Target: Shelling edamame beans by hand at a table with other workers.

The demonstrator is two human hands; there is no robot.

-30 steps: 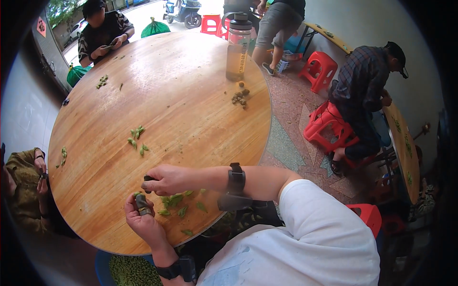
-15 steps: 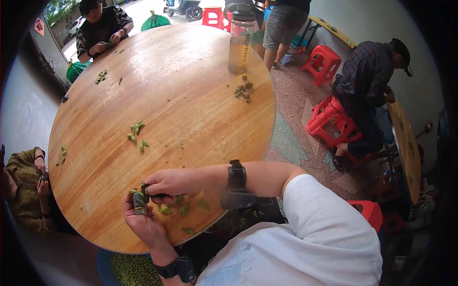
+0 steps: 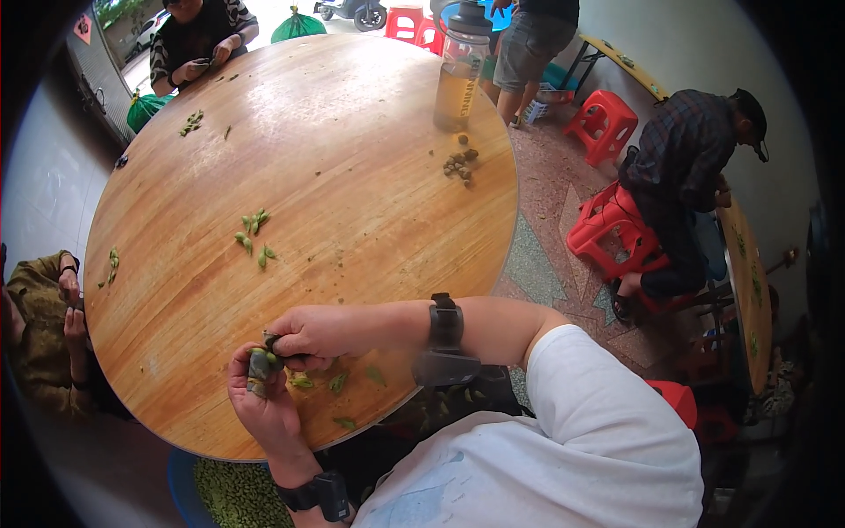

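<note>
My left hand is closed over the table's near edge, pinching a green bean pod. A grey wrap covers one of its digits. From the right, my right hand meets it with curled fingers and dark fingertips, gripping the same pod. Most of the pod is hidden by the fingers. Just beside my hands lie loose pods, among them a yellowish-green pod and a darker green pod. Below the table edge, a blue basin holds many shelled green beans.
The round wooden table carries a pod cluster, a lidded bottle of amber liquid and small brown lumps. One person sits across, another at left. Red stools stand at right near a seated person.
The view has shifted slightly. My hands stay together at the same spot, and less of the pod shows between the fingers, now as a small rounded green bit.
</note>
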